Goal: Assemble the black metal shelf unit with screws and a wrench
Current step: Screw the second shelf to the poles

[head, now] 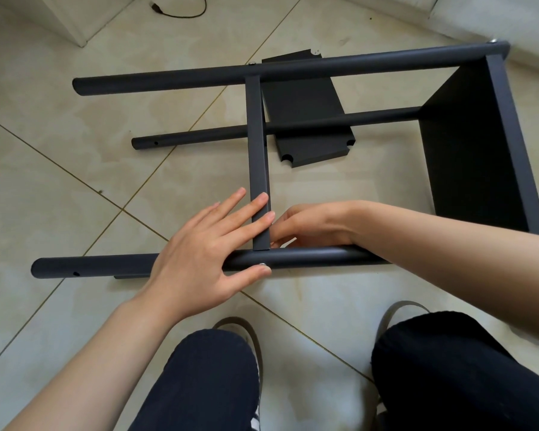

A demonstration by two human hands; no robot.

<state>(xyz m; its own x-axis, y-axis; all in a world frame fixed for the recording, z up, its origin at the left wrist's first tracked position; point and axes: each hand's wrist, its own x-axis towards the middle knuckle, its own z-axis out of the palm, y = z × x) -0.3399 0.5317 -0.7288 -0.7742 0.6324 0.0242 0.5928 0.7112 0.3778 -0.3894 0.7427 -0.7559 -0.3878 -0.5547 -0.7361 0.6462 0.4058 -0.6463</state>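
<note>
The left hand [199, 259] lies flat, fingers spread, on the black round metal tube [308, 256] and the upright black shelf panel [259, 150]. The right hand [308, 225] is curled behind that panel; whether it grips anything cannot be told.

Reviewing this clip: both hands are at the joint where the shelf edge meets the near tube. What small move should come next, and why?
Probably seat and turn the screw further into the near tube. Its silver head shows at the joint under the left hand, whose thumb rests beside it while the fingers press the shelf edge in place. The right hand works behind the joint; what it holds is hidden. No wrench is visible.
</note>
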